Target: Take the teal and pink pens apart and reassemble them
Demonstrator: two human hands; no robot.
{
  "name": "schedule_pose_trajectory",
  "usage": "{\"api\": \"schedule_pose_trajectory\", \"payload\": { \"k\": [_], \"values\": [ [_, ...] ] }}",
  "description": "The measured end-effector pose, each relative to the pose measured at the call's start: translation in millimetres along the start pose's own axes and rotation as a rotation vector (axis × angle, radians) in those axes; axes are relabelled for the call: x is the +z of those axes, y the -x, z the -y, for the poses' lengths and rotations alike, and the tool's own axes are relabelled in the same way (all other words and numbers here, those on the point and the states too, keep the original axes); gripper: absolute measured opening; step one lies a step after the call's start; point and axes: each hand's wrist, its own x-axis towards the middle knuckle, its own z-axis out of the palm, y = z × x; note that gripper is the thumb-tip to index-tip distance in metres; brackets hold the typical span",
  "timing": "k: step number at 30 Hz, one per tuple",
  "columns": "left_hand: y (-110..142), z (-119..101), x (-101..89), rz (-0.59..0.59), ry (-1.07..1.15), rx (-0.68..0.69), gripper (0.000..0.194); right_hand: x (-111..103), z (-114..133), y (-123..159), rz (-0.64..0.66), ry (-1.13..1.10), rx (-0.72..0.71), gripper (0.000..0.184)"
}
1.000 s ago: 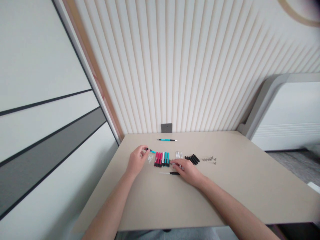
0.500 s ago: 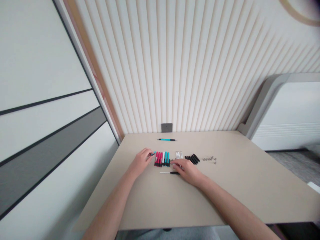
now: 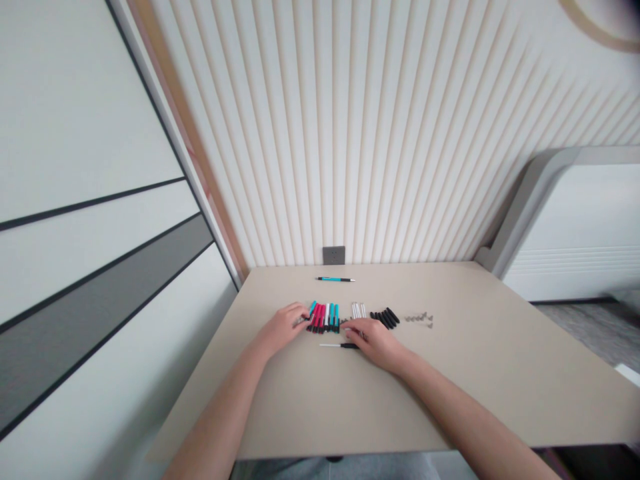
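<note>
Several pen barrels lie side by side in a row, red ones (image 3: 318, 313), a white one (image 3: 327, 313) and turquoise ones (image 3: 336, 313), all with black lower ends. At the row's left end, my left hand (image 3: 286, 325) is closed on a turquoise pen barrel (image 3: 313, 307) that leans against the red ones. My right hand (image 3: 373, 339) rests on the table with fingers slightly apart, by the row's right end. Tiny parts at its fingertips are too small to name. Partly under this hand is a screwdriver-like tool (image 3: 330, 345) with a thin pale shaft and black handle.
Behind my right hand lie several white tubes (image 3: 356, 310). Further right are black grips (image 3: 386, 317) and small metallic pieces (image 3: 419, 318). A turquoise and black pen (image 3: 335, 279) lies near the back edge of the table (image 3: 310, 400), below a wall socket (image 3: 334, 255).
My left hand has moved slightly right and down, bringing the turquoise barrel against the left end of the row. The red barrels now slant more. My right hand has stayed put.
</note>
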Motion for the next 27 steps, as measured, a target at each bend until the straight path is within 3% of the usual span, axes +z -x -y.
{"api": "schedule_pose_trajectory", "payload": {
  "k": [12, 27],
  "values": [
    [3.3, 7.7, -0.7, 0.131, -0.115, 0.104, 0.02, 0.1, -1.9, 0.2, 0.008, 0.005, -0.009, 0.026],
    [3.2, 2.6, -1.3, 0.226, -0.168, 0.096, 0.019, -1.5, -0.6, 0.8, 0.005, -0.005, -0.011, 0.026]
  ]
}}
